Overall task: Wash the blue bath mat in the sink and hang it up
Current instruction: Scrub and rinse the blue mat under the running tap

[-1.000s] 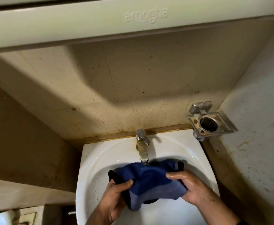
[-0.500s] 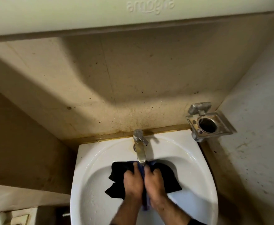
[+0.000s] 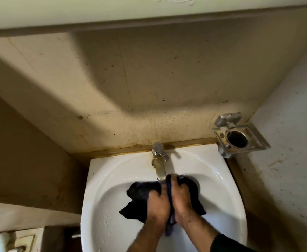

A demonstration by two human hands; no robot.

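The blue bath mat [image 3: 137, 199] lies bunched and folded in the white sink [image 3: 101, 179], its dark underside outward and a blue edge showing between my hands. My left hand [image 3: 157, 204] grips the left half with curled fingers. My right hand [image 3: 180, 198] grips the right half, knuckles pressed against the left hand. Both hands sit just below the spout of the metal tap [image 3: 159, 160] at the back of the basin. I cannot tell whether water is running.
A stained beige wall [image 3: 140, 88] rises behind the sink under a pale cabinet [image 3: 112, 10]. A metal holder with a round hole [image 3: 237, 137] is fixed at the right corner. Walls close in on both sides.
A second ago my hands held the mat spread, blue side up. They came together at the middle and folded it dark side out. Since then they have stayed pressed together under the spout.
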